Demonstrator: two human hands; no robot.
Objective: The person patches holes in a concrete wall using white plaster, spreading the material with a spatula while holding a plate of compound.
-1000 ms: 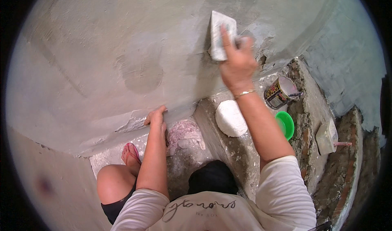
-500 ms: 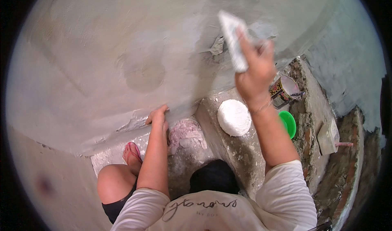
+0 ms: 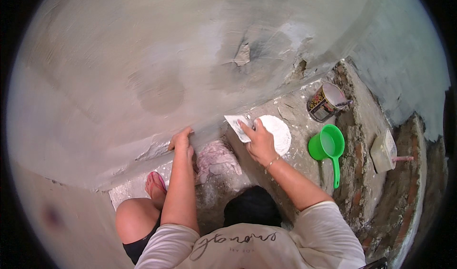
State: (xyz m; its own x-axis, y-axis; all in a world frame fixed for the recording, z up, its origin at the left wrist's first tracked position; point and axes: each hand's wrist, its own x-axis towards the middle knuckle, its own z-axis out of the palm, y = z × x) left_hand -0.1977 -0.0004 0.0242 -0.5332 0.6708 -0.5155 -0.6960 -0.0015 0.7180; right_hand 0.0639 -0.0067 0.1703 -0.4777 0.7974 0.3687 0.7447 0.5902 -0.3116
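In my right hand (image 3: 262,144) is a flat whitish putty scraper (image 3: 236,126), its blade toward the foot of the wall. The hand is right beside a round mass of white putty (image 3: 278,132) on the step, covering part of its left edge. Down at the wall's base, my left hand (image 3: 181,140) rests with fingers spread against the grey plastered wall (image 3: 109,69), apparently holding nothing. A crumpled pinkish rag (image 3: 218,158) lies just right of it. The wall bears smeared patches and a peeling flake (image 3: 243,54).
A green dipper (image 3: 327,143) with pale liquid stands on the step. Behind it is a paint can (image 3: 326,101) with a dark handle over its rim. Farther right, a whitish container (image 3: 383,152) with a pink stick sits on rough brick steps (image 3: 357,188). My sandalled foot (image 3: 155,189) is at left.
My right hand has come down from the upper wall with the scraper to beside the white putty, uncovering the whole green dipper. My left hand has stayed at the wall's base.
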